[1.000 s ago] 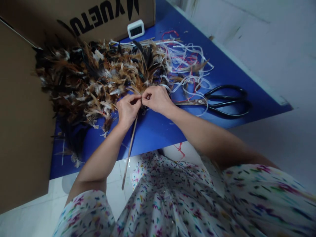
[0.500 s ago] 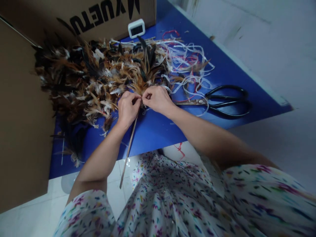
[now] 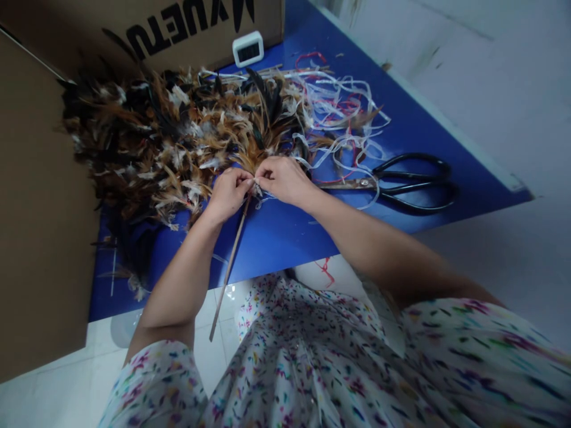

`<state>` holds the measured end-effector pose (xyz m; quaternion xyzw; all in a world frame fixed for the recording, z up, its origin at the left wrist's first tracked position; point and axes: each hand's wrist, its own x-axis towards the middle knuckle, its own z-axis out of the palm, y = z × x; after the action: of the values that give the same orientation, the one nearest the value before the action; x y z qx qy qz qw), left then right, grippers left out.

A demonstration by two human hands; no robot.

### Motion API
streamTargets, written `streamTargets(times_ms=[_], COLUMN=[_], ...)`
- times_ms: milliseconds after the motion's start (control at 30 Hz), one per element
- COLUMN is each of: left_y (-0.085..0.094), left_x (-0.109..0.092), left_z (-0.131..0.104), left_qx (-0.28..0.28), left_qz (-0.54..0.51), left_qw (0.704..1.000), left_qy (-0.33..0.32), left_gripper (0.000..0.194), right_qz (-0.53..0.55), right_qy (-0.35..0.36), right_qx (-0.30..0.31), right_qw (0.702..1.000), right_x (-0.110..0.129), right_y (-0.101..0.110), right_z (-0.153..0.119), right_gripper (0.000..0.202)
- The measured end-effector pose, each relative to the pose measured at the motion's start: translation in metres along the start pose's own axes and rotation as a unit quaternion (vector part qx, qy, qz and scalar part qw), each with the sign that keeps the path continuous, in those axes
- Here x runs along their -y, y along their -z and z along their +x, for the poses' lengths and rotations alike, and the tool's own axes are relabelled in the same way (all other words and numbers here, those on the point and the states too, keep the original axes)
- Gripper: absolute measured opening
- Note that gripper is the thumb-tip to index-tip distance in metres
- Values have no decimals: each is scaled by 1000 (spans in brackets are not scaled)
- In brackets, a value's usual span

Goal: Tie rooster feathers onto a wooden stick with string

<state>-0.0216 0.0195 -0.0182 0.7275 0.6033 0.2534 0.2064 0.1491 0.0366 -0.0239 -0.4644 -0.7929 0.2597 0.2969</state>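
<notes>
My left hand point(image 3: 229, 193) and my right hand point(image 3: 284, 180) meet at the base of a feather bundle point(image 3: 263, 139), thumbs and fingertips pinched close together. What lies between the fingertips is too small to make out; a pale tuft shows just below them. A thin brown stick point(image 3: 229, 264) runs down from this spot, past the table's front edge. Brown, black and white feathers point(image 3: 178, 134) form a large heap left of and behind my hands. White ribbon point(image 3: 345, 142) and red string lie tangled to the right, beside my right hand.
Large black-handled scissors point(image 3: 414, 184) lie on the blue table point(image 3: 285, 238) at the right, blades partly behind my right wrist. A small white digital device point(image 3: 248, 49) stands before a cardboard box point(image 3: 196, 35). Another cardboard panel point(image 3: 40, 208) rises at the left, a wall point(image 3: 504, 89) at the right.
The stick's lower end has swung slightly left. My left hand has shifted a little and its wrist has turned outward. A pale tuft now shows below the fingertips.
</notes>
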Motion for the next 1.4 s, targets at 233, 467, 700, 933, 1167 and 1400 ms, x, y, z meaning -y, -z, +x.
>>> streamTargets(times_ms=[233, 467, 700, 933, 1167, 1400], left_y=[2, -1, -2, -2, -2, 2], left_x=[1, 5, 3, 1, 3, 1], left_z=[-1, 0, 0, 0, 1, -2], left_qx=[26, 20, 18, 9, -20, -20], left_qz=[-67, -75, -84, -75, -72, -44], left_qw=[997, 996, 995, 996, 996, 999], left_qy=[29, 32, 40, 37, 42, 22], left_gripper=[16, 16, 16, 14, 7, 10], right_qz=[12, 7, -3, -4, -4, 0], right_qy=[-14, -7, -10, -15, -18, -24], right_qx=[6, -1, -16, -21, -21, -29], right_qw=[1000, 1000, 1000, 1000, 1000, 999], right_x=[1, 1, 2, 1, 0, 0], right_y=[0, 0, -3, -4, -4, -4], right_z=[0, -1, -2, -2, -2, -2], right_gripper=[14, 13, 12, 11, 11, 11])
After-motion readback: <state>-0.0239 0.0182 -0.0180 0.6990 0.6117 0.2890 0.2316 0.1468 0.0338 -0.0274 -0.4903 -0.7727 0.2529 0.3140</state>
